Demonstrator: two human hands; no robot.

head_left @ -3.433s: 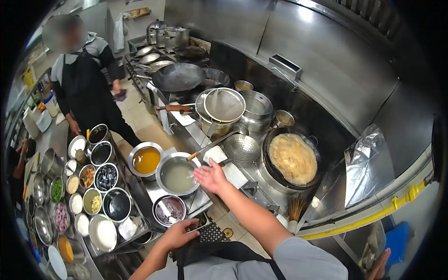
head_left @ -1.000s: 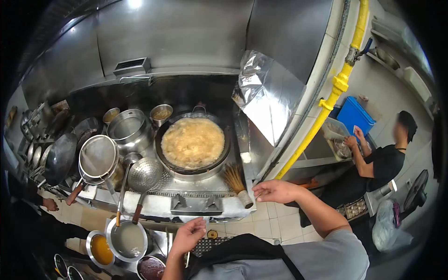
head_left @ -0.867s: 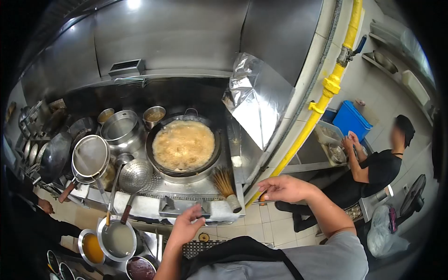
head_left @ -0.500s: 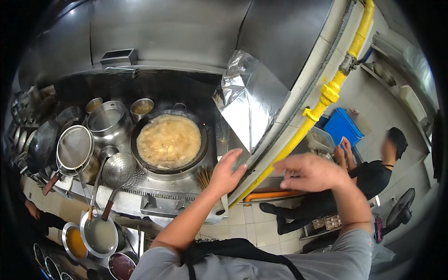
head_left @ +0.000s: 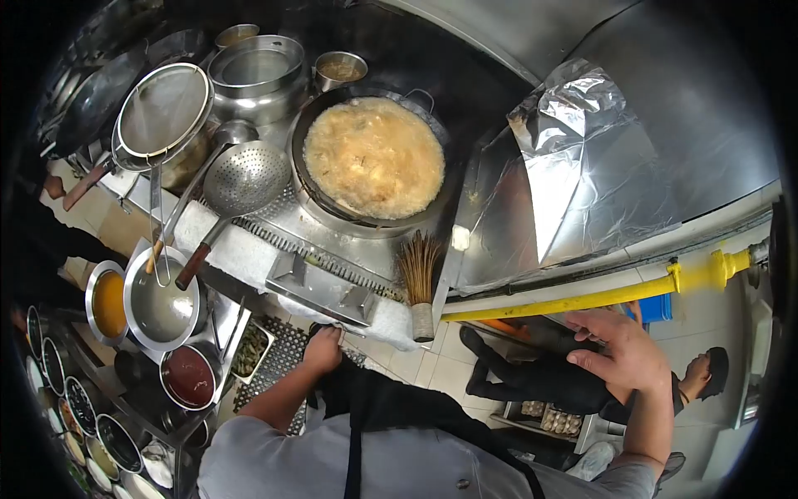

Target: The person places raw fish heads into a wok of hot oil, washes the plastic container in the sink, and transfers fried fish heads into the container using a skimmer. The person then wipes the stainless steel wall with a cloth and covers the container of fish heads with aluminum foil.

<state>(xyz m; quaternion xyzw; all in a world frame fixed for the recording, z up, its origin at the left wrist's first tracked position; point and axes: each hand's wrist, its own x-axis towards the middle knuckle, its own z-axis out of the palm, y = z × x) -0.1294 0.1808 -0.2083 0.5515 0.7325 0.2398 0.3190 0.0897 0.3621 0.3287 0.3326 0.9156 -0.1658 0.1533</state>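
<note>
My left hand [head_left: 322, 349] is down at the stove's front edge, beside my black apron [head_left: 391, 416]. Its fingers are curled closed against something dark that I cannot make out. Raised on the right, my right hand [head_left: 623, 349] is open and holds nothing, the thumb apart from the fingers, just below the yellow pipe [head_left: 615, 301] in view. Ahead of me, a wok [head_left: 299, 158] on the stove is full of foaming, golden-brown liquid [head_left: 374, 158]. A bamboo brush [head_left: 420, 270] stands bristles up at the stove edge, between my hands.
Left of the wok are a perforated ladle [head_left: 247, 177], a mesh strainer [head_left: 164, 108] and metal pots [head_left: 258, 71]. Bowls of orange liquid [head_left: 110, 303] and red sauce [head_left: 188, 374] stand lower left. Foil [head_left: 582, 166] covers the right side. A person in black [head_left: 549, 362] is beyond the pipe.
My left hand has dropped from raised and open to the stove's front edge and closed. My right hand stays raised and open. The view has swung, so the wok appears farther right and higher.
</note>
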